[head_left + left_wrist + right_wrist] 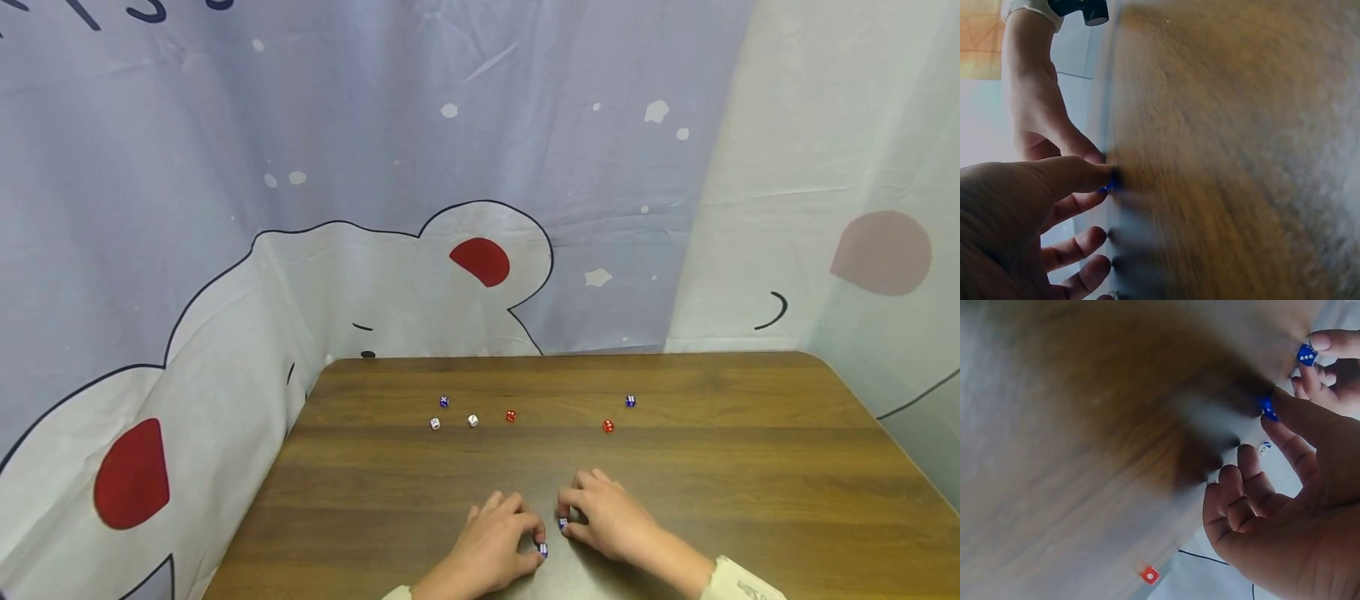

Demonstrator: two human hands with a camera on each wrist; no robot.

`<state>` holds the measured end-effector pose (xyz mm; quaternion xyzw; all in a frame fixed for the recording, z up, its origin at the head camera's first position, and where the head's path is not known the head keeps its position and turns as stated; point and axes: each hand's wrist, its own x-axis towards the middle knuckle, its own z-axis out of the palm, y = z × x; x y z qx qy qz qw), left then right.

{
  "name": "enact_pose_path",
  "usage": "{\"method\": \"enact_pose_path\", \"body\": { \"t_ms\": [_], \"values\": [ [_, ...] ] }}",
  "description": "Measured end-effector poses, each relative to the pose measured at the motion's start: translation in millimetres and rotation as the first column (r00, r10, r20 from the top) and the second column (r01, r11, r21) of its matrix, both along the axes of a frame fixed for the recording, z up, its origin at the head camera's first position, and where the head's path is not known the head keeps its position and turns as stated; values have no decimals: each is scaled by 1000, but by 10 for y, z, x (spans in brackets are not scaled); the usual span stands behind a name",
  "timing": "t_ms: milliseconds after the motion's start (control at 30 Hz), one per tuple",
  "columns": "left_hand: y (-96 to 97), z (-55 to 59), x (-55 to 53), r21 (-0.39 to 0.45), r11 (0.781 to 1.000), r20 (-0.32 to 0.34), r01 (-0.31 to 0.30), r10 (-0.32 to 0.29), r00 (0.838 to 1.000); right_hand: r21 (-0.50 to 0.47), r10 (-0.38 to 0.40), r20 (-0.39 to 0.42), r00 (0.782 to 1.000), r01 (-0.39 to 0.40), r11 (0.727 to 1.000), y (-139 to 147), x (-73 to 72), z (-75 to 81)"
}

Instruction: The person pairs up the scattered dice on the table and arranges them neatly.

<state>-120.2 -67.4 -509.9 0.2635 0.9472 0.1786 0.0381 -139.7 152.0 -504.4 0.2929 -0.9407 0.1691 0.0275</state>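
Close to the table's near side, my left hand (487,546) pinches a blue die (542,550) between thumb and index finger. Just right of it and slightly farther off, my right hand (611,518) pinches a second blue die (563,522) the same way. The two dice are a short gap apart, low at the tabletop. In the right wrist view, white pips show on the left hand's die (1307,355), while the right hand's die (1268,408) is partly covered by the thumb. The left wrist view shows only a sliver of blue die (1108,185) between the fingertips.
Across the back of the wooden table (360,483) lie a blue die (444,401), two white dice (435,423) and a red die (511,415). Farther right are another red die (608,426) and another blue die (631,401). A printed curtain (622,183) hangs behind the table.
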Motion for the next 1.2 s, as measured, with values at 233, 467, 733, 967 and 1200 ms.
{"method": "enact_pose_path", "body": {
  "t_ms": [233, 467, 733, 967, 1200],
  "values": [
    [9, -8, 9, -11, 1000, -29, -1, 1, 1000, -20, 30, 17, 999, -30, 999, -31, 62, -10],
    [10, -18, 18, -11, 1000, -27, -9, 9, 1000, -26, 31, 50, 998, -30, 999, -52, 124, -14],
    [4, -29, 18, -7, 1000, -13, -5, 5, 1000, -21, 55, 54, 997, -54, 998, -67, 189, -18],
    [3, -35, 31, -11, 1000, -40, 2, -2, 999, -30, 56, 93, 994, -54, 998, -80, 210, -6],
    [5, -25, 49, -5, 1000, -14, 5, -5, 1000, -44, 76, 93, 993, -72, 996, -100, 237, -13]
  ]
}}
